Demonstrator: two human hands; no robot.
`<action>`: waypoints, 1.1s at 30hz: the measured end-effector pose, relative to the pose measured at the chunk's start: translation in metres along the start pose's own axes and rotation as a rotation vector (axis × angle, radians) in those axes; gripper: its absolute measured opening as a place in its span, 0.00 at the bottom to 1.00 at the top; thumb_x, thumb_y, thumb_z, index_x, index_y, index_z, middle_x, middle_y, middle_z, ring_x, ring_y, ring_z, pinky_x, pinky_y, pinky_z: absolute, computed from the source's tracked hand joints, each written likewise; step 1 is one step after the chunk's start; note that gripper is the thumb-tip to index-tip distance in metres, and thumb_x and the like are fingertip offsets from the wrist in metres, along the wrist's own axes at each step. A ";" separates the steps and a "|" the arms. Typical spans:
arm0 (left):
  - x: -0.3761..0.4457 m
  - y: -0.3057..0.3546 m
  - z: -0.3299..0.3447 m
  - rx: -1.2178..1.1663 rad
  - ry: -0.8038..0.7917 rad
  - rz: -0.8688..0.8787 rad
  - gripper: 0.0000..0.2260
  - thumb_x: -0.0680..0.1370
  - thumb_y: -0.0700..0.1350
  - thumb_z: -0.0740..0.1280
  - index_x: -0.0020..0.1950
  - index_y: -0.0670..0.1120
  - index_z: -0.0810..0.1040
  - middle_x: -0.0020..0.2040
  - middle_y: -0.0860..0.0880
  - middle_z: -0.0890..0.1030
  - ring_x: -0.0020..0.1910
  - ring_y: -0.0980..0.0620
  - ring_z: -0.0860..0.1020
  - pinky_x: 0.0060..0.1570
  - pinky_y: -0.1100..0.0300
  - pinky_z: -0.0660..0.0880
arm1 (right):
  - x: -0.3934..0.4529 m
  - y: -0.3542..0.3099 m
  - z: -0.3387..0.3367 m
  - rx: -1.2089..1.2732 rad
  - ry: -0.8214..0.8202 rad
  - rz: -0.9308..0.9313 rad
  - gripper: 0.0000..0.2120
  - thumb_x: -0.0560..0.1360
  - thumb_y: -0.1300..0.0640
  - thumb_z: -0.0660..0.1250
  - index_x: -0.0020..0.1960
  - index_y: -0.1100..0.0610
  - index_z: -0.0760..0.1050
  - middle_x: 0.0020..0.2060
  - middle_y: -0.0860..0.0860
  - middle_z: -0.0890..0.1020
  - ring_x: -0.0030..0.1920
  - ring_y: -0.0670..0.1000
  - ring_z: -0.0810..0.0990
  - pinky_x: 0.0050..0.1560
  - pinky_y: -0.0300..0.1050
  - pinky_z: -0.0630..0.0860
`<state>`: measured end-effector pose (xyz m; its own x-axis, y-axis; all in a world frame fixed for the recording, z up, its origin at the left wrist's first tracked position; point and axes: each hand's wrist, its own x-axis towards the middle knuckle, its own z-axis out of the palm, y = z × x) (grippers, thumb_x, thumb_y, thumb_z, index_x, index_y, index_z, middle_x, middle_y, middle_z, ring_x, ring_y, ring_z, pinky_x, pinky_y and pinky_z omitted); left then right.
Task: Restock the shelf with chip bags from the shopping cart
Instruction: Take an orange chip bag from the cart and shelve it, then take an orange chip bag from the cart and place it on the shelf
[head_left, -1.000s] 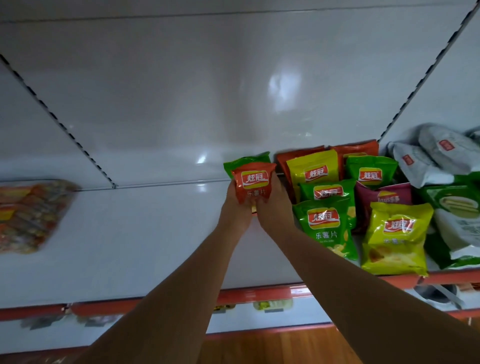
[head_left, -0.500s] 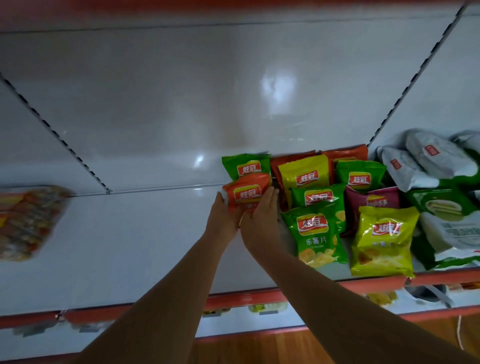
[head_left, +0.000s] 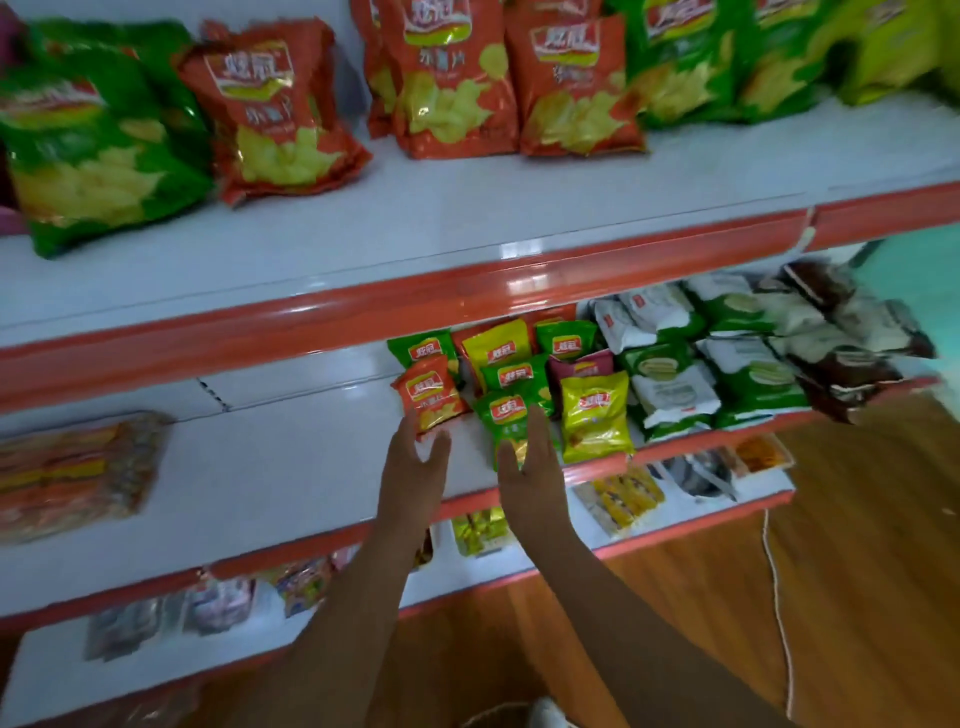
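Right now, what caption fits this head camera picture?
Both open hands, left hand and right hand, hover near the small orange chip bag on the shelf.

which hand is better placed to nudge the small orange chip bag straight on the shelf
Probably the left hand: its fingers sit right at the lower edge of the small orange chip bag. The right hand hovers open over the green chip bag beside it.

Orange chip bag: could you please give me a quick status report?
Both hands, left and right, open, empty. Orange chip bag lies on middle shelf, left of the small bags. Nothing in the way.
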<state>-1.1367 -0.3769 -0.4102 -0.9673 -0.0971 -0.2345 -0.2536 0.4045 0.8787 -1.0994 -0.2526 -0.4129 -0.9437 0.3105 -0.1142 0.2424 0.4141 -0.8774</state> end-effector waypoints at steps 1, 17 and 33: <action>-0.018 0.015 0.001 -0.018 -0.012 0.026 0.25 0.82 0.57 0.60 0.78 0.56 0.60 0.78 0.52 0.64 0.75 0.49 0.66 0.71 0.51 0.64 | -0.011 -0.005 -0.021 0.033 0.026 0.007 0.29 0.83 0.51 0.56 0.80 0.52 0.47 0.80 0.48 0.52 0.79 0.50 0.53 0.77 0.51 0.57; -0.364 0.174 0.227 -0.138 -0.859 0.305 0.21 0.77 0.61 0.66 0.69 0.57 0.74 0.66 0.61 0.76 0.65 0.64 0.74 0.70 0.49 0.71 | -0.317 0.090 -0.370 0.523 0.763 0.249 0.17 0.82 0.54 0.60 0.70 0.44 0.71 0.68 0.40 0.73 0.71 0.40 0.69 0.75 0.50 0.63; -0.750 0.212 0.486 0.125 -1.775 0.517 0.23 0.77 0.67 0.60 0.71 0.64 0.69 0.69 0.62 0.75 0.67 0.63 0.73 0.68 0.55 0.72 | -0.617 0.233 -0.612 0.591 1.604 0.462 0.24 0.78 0.36 0.54 0.72 0.40 0.67 0.70 0.38 0.71 0.71 0.40 0.68 0.74 0.53 0.65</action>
<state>-0.4603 0.2239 -0.2505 0.2259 0.9599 -0.1657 0.1099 0.1439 0.9835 -0.3228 0.1758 -0.2616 0.3876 0.9060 -0.1702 -0.0478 -0.1646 -0.9852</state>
